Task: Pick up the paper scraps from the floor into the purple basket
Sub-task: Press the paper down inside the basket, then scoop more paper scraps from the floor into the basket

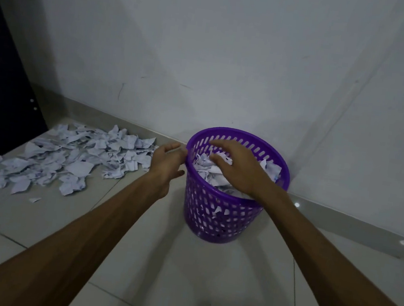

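Paper scraps [73, 160]: big pile on the floor [147, 260] left of the purple basket [215, 220], more heaped inside. Right hand [237, 167] flat, fingers straight, on the heap; likely tamping. Press evenly. Left hand [169, 161] relaxed, touching the rim; brace there so the basket stays upright.

Dim, bluish, flat light; soft shadows fan across the wall [233, 55]. Small glare spots dot the skirting at four o'clock. Wide-angle bending warps the edges.
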